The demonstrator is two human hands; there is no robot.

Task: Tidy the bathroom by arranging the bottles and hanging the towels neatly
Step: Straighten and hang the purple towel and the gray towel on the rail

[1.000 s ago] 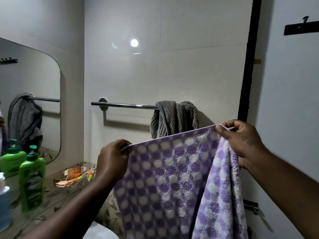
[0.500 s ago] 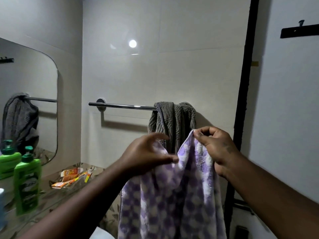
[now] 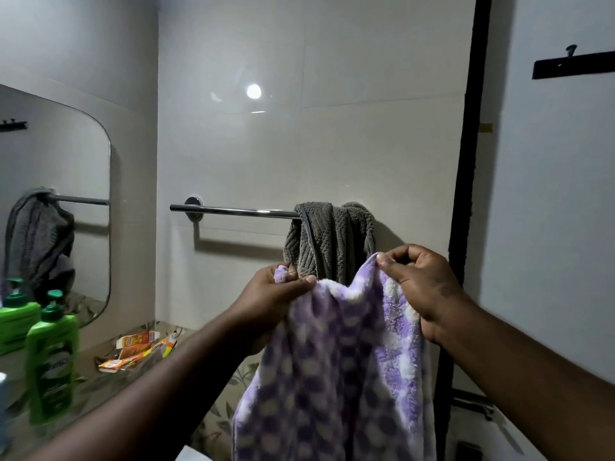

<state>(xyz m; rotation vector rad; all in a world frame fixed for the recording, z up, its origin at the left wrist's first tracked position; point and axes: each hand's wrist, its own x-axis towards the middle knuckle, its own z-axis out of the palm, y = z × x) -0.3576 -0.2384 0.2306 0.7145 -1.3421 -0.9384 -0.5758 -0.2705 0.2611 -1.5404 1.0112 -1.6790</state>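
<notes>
I hold a purple and white checked towel point(image 3: 336, 371) up in front of me, and it hangs down in folds. My left hand point(image 3: 278, 296) pinches one top corner. My right hand point(image 3: 421, 284) pinches the other top edge, close beside the left. Behind them a chrome towel rail point(image 3: 233, 211) is fixed to the tiled wall. A grey ribbed towel point(image 3: 332, 239) is bunched over the rail's right end. A green pump bottle point(image 3: 51, 361) stands on the counter at the left, below the mirror.
A patterned counter point(image 3: 109, 377) runs along the left wall with orange toothpaste boxes and a toothbrush point(image 3: 136, 351) on it. The mirror point(image 3: 53, 207) reflects the grey towel and bottle. A black door frame point(image 3: 466, 194) and a hook strip point(image 3: 572, 64) are on the right.
One second ago the purple towel was stretched wide between my hands. Both hands came together, so the towel's top edge folded and it now hangs bunched.
</notes>
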